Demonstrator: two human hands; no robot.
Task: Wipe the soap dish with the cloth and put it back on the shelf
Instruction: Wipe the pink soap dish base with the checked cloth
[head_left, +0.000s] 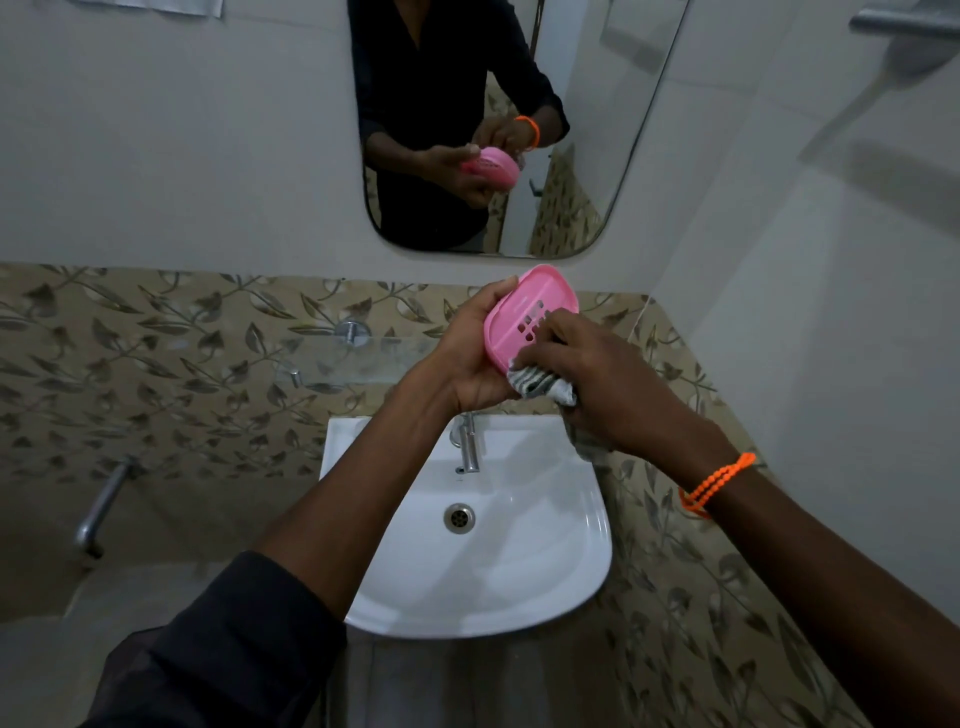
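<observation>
We hold the pink oval plastic soap dish (524, 317) tilted up above the white ceramic basin (561, 571), our left hand (475, 358) curled round its left edge and underside, while our right hand (597, 374) grips the bunched grey-and-white striped cloth (540, 387) and presses it against the dish's lower inner rim. The dish looks light, rigid and probably slick if wet, so we judge a grip across its rim and back safest, keeping fingers off the drain slots. The cloth is soft and will mould into the corners. The clear glass wall shelf (358, 358) waits just left, behind our left hand. We can read no brand or writing anywhere.
</observation>
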